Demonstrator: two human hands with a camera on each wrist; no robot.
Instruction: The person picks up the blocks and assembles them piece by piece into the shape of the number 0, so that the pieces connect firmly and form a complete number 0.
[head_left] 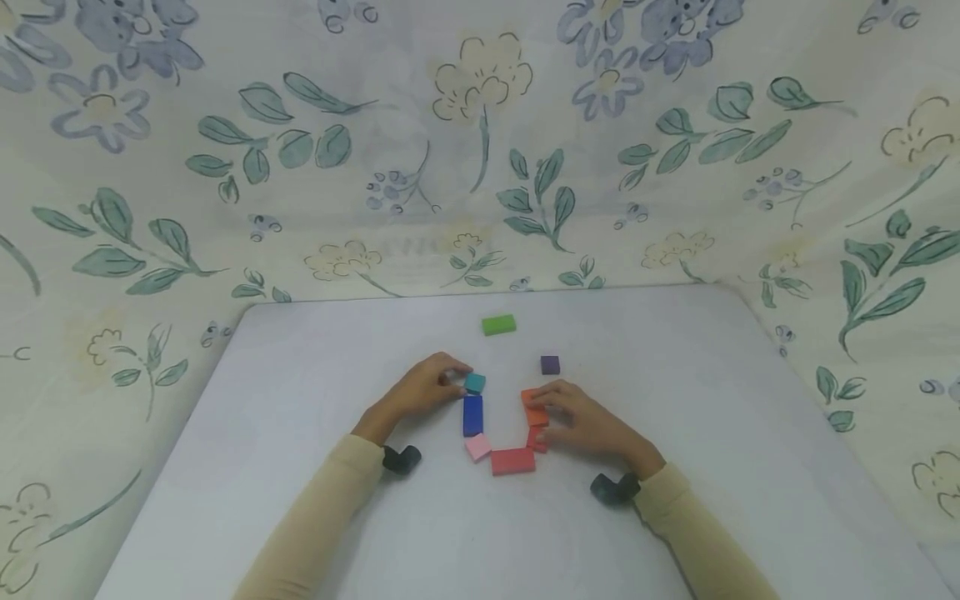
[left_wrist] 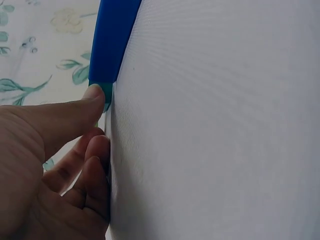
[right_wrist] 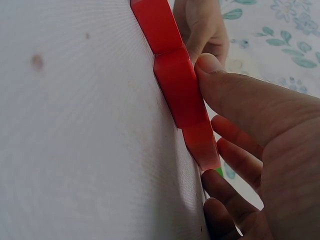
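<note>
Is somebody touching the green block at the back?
No, the green block lies by itself near the table's far edge, apart from the left hand and the right hand.

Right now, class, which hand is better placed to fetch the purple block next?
Probably the right hand: touching the orange block, it sits close to the purple block, while the left hand, farther off, pinches the teal block.

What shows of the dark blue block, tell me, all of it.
The dark blue block is a plain smooth oblong, perhaps painted wood or plastic. It lies on the white table, its length pointing away from the person. Its far end appears to meet the teal block, which the left hand pinches; its near end sits at the pink block, contact unclear.
</note>
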